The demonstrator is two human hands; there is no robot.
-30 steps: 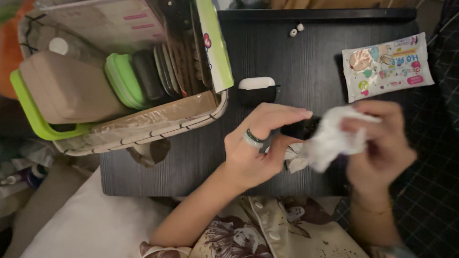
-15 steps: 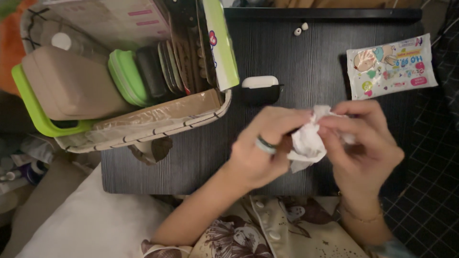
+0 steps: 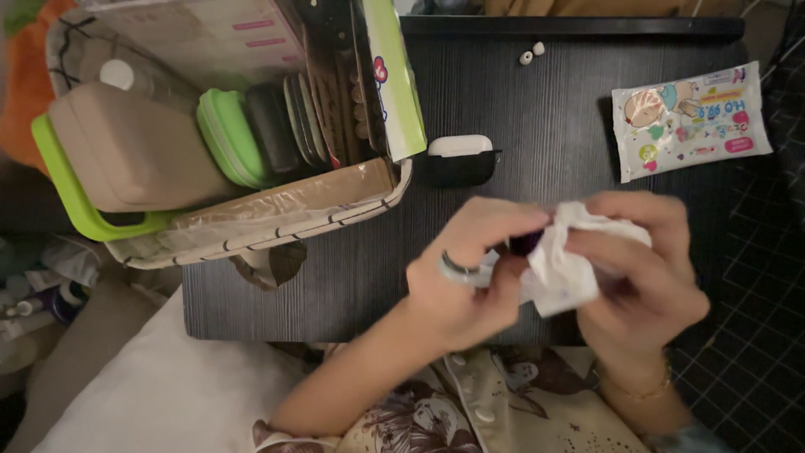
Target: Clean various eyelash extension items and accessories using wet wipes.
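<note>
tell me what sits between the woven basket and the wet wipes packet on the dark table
In the head view, a black earbud case with a white lid lies between the basket and the wipes packet.

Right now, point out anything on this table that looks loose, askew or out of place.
Two small white earbud tips lie loose near the far edge of the dark table, apart from the earbud case. The basket hangs past the table's left edge. The wipes packet lies slightly tilted. Nothing looks spilled.
</note>
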